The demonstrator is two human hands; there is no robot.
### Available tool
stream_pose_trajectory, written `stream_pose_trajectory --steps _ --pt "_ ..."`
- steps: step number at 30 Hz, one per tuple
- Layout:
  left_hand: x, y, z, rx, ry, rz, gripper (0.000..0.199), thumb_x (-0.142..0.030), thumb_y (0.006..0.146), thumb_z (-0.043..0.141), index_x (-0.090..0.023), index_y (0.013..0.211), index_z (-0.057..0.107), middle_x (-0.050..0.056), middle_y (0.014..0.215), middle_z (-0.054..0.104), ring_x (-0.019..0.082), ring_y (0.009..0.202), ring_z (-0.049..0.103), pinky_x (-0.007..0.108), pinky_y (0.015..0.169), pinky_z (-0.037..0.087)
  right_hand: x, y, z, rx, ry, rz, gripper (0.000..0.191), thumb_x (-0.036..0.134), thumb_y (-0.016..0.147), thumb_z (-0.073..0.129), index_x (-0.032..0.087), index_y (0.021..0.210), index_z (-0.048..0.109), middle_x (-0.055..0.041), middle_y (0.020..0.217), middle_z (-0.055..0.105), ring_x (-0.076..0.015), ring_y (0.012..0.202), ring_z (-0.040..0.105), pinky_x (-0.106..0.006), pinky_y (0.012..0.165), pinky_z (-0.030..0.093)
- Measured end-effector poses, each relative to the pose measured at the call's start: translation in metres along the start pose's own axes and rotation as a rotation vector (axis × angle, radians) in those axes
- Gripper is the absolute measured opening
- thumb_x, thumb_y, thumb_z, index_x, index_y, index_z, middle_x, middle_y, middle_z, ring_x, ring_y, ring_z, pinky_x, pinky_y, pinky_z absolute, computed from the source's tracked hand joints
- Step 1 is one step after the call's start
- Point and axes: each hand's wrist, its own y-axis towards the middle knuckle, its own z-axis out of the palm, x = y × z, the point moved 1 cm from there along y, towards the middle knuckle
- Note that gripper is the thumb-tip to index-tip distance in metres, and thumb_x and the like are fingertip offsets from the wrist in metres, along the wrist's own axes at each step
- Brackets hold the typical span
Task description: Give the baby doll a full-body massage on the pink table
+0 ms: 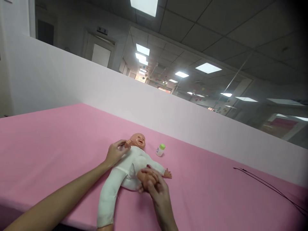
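Note:
A baby doll (pixel 122 165) with a white cloth body lies on its back on the pink table surface, its head toward the far wall. My left hand (pixel 115 154) is closed at the doll's small hand (pixel 128 143), fingertips against it, beside the doll's head (pixel 138 140). Nearer to me, my right hand (pixel 160 194) wraps around the doll's foot (pixel 146 178), with that leg bent up over the body. The doll's other leg (pixel 107 199) stretches toward me and its foot runs out of the frame. Its other arm (pixel 157 166) lies out to the right.
A small bottle with a green cap (pixel 160 150) stands just beyond the doll. Thin dark cables (pixel 264 184) lie on the pink table (pixel 60 144) at the right. A low white wall (pixel 154 109) with glass above it borders the table's far side.

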Motion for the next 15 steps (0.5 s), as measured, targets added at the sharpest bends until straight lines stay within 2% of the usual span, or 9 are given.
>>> stream_pose_trajectory --steps 2,4,7,8,10,12,13,15 --pt "-0.003 -0.006 0.004 0.113 0.155 0.008 0.028 -0.041 0.082 0.073 -0.027 0.107 0.077 0.003 0.108 0.079 0.025 0.097 0.072 0.033 0.086 0.052 -0.003 0.027 0.009 0.007 -0.062 0.016 0.049 0.054 0.08 0.079 0.016 0.109 0.071 -0.0061 0.074 0.072 -0.02 0.062 0.067 -0.032 0.063 0.057" --pt "0.0 -0.008 0.005 0.168 0.19 -0.023 0.029 -0.043 0.081 0.074 -0.029 0.106 0.078 0.001 0.104 0.08 0.025 0.094 0.073 0.032 0.082 0.053 -0.006 0.045 0.015 -0.022 -0.069 0.016 0.05 0.056 0.079 0.079 0.016 0.107 0.071 -0.0034 0.07 0.069 -0.0169 0.059 0.063 -0.028 0.059 0.054" --pt "0.008 -0.003 0.003 0.136 -0.02 -0.091 0.032 -0.046 0.078 0.077 -0.024 0.101 0.077 0.005 0.102 0.079 0.026 0.094 0.073 0.032 0.082 0.054 -0.007 0.044 0.015 -0.015 -0.071 0.035 0.052 0.054 0.078 0.08 0.015 0.112 0.071 -0.0032 0.07 0.069 -0.0176 0.063 0.064 -0.029 0.063 0.055" --pt "0.011 0.0 0.001 0.078 -0.119 -0.109 0.033 -0.046 0.077 0.078 -0.021 0.099 0.076 0.006 0.102 0.079 0.026 0.095 0.072 0.033 0.083 0.054 -0.007 0.035 0.012 -0.007 -0.071 0.044 0.052 0.052 0.078 0.082 0.016 0.114 0.071 -0.0048 0.074 0.071 -0.0186 0.066 0.065 -0.03 0.066 0.056" --pt "0.017 0.007 -0.006 -0.113 -0.249 -0.144 0.033 -0.048 0.078 0.076 -0.018 0.092 0.073 0.009 0.098 0.078 0.025 0.091 0.071 0.032 0.081 0.053 -0.007 0.008 0.002 0.001 -0.042 0.052 0.052 0.048 0.075 0.085 0.017 0.115 0.072 -0.01 0.091 0.075 -0.0208 0.071 0.069 -0.034 0.07 0.058" --pt "0.025 0.012 -0.015 -0.326 -0.225 -0.214 0.034 -0.051 0.079 0.074 -0.018 0.081 0.068 0.006 0.084 0.074 0.021 0.079 0.067 0.029 0.071 0.05 -0.01 -0.026 -0.01 -0.019 0.024 0.064 0.049 0.046 0.07 0.089 0.02 0.109 0.075 -0.0143 0.114 0.072 -0.0224 0.073 0.071 -0.036 0.068 0.059" --pt "0.029 0.014 -0.019 -0.408 -0.18 -0.266 0.035 -0.053 0.079 0.073 -0.019 0.075 0.065 0.003 0.076 0.07 0.019 0.073 0.063 0.027 0.066 0.047 -0.013 -0.043 -0.016 -0.043 0.056 0.081 0.047 0.046 0.066 0.091 0.022 0.103 0.077 -0.0146 0.119 0.071 -0.0238 0.074 0.071 -0.038 0.067 0.059" --pt "0.036 0.015 -0.026 -0.52 -0.119 -0.376 0.04 -0.056 0.079 0.071 -0.02 0.066 0.059 -0.001 0.065 0.061 0.016 0.064 0.056 0.025 0.058 0.04 -0.022 -0.073 -0.023 -0.028 0.066 0.171 0.04 0.045 0.061 0.093 0.025 0.092 0.079 -0.012 0.107 0.074 -0.0256 0.072 0.071 -0.039 0.063 0.06"
